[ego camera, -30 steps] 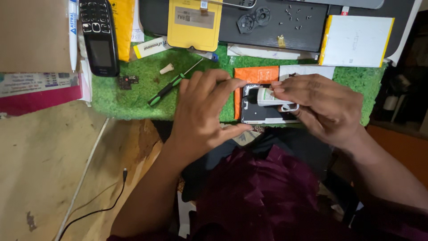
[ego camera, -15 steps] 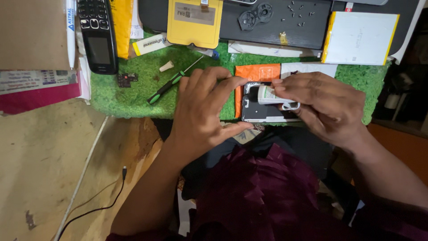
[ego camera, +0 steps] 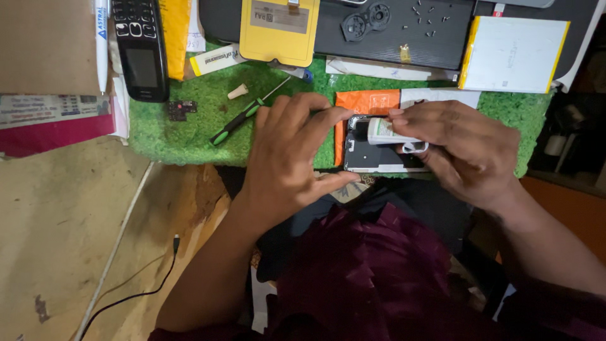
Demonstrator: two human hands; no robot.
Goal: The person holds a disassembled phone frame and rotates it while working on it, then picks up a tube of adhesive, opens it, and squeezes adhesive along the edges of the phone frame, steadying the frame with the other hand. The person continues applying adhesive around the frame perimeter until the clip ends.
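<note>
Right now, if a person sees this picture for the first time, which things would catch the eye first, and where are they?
Two bare hands meet over an opened phone frame at the near edge of the green mat: the left hand steadies it, the right hand holds a small white tube over it. Behind, a yellow case and a white flat battery stand out.

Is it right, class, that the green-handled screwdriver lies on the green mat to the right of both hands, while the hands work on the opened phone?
Not quite. In the head view the green-handled screwdriver lies on the green mat to the left of both hands, beside the left hand; the hands do work on the opened phone.
</note>
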